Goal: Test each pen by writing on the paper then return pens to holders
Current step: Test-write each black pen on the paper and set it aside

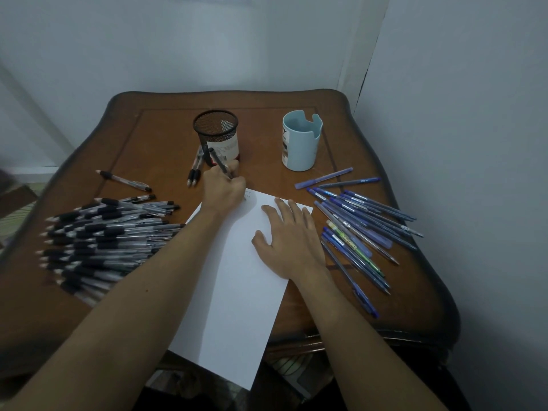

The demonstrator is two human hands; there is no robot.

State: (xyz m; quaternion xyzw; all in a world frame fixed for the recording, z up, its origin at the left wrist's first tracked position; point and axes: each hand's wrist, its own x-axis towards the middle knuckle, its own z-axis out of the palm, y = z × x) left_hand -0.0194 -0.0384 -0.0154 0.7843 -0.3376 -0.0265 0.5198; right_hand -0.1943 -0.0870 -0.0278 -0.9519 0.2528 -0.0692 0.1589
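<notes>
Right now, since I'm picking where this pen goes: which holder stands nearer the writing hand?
The black mesh holder, just beyond the left hand; the solid pale blue holder stands farther right.

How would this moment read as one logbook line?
left hand: grips black pen, tip at far corner of paper | right hand: flat on paper | mesh holder, blue holder: no pens visible

The left hand grips a black pen at the paper's far corner; the right hand presses the sheet flat.
</notes>
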